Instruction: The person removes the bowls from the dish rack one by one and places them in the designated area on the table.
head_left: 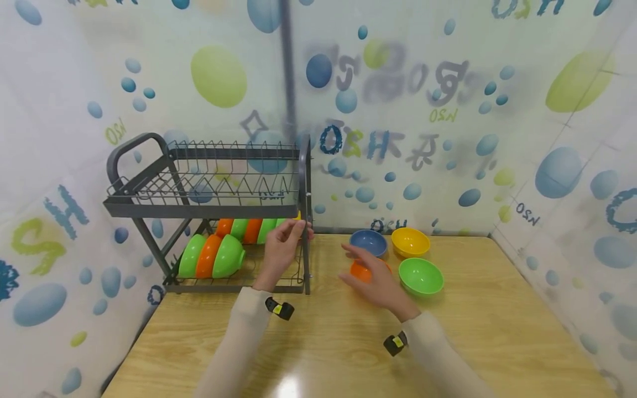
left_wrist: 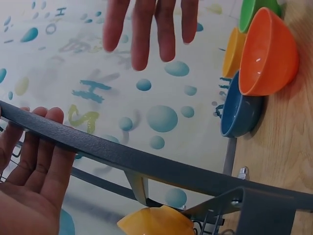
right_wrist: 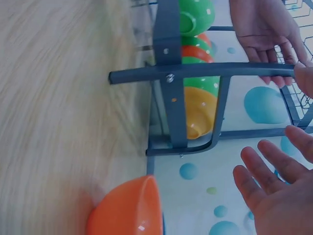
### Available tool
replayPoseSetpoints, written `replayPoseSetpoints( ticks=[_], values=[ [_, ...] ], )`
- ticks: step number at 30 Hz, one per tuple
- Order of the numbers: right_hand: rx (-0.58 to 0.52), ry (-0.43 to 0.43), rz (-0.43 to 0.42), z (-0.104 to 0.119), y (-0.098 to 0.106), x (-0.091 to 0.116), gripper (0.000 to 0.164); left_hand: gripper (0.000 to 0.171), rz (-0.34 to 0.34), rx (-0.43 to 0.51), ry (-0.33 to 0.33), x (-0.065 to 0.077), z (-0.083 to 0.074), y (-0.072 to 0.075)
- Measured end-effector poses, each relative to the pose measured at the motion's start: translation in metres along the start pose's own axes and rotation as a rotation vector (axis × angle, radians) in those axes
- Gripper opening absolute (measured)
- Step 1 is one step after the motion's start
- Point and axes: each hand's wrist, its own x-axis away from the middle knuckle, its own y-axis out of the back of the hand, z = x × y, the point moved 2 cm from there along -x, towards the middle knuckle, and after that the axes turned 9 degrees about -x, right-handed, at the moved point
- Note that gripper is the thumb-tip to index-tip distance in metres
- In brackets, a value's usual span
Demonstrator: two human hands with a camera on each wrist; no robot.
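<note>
My left hand (head_left: pixel 282 247) grips the front right post of a dark grey two-tier dish rack (head_left: pixel 204 211); its fingers (left_wrist: pixel 51 152) pass behind the bar. Green and orange bowls stand on edge on the lower tier, among them a green bowl (head_left: pixel 228 257) and an orange bowl (head_left: pixel 209 256). A yellow bowl (right_wrist: pixel 199 112) sits at that tier's right end. My right hand (head_left: pixel 374 279) hovers with spread, straight fingers and holds nothing. From the head it overlaps a loose orange bowl (left_wrist: pixel 269 54), partly hiding it.
On the wooden table (head_left: pixel 487 309), right of the rack, a blue bowl (head_left: pixel 368 243), a yellow bowl (head_left: pixel 410 242) and a green bowl (head_left: pixel 421 276) stand upright around the orange one. Patterned walls (head_left: pixel 398 110) enclose the back and sides. The rack's upper tier has bare wire slots.
</note>
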Motion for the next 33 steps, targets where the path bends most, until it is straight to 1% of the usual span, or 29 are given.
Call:
replayPoseSetpoints(
  ticks=[6, 9, 12, 16, 18, 22, 24, 26, 29, 33],
  values=[
    [-0.117, -0.006, 0.022, 0.011, -0.002, -0.012, 0.063, 0.040, 0.018, -0.015, 0.024, 0.001, -0.004, 0.002],
    [-0.176, -0.012, 0.034, 0.019, -0.003, -0.019, 0.063, 0.043, 0.024, -0.037, 0.033, 0.002, -0.006, 0.004],
    [-0.197, -0.005, 0.038, 0.028, -0.006, -0.026, 0.064, 0.045, 0.029, -0.105, 0.044, 0.004, -0.008, 0.006],
    [-0.210, -0.010, 0.034, 0.036, -0.008, -0.037, 0.063, 0.042, 0.002, -0.269, 0.064, 0.010, -0.010, 0.014],
    [-0.217, -0.015, 0.030, 0.040, -0.009, -0.042, 0.063, 0.039, -0.007, -0.346, 0.045, 0.013, -0.010, 0.018],
    [-0.240, -0.017, 0.019, 0.044, -0.009, -0.049, 0.061, 0.036, 0.004, -0.461, -0.047, 0.017, -0.008, 0.024],
    [-0.257, -0.019, 0.012, 0.047, -0.009, -0.052, 0.059, 0.037, -0.002, -0.528, -0.090, 0.019, -0.006, 0.029],
    [-0.268, -0.014, 0.006, 0.050, -0.010, -0.056, 0.057, 0.040, -0.019, -0.587, -0.116, 0.021, -0.003, 0.035],
    [-0.285, -0.006, -0.002, 0.057, -0.012, -0.061, 0.056, 0.044, -0.056, -0.645, -0.126, 0.023, 0.001, 0.047],
    [-0.310, 0.006, -0.006, 0.065, -0.015, -0.068, 0.056, 0.047, -0.105, -0.688, -0.103, 0.027, 0.008, 0.066]
  ],
)
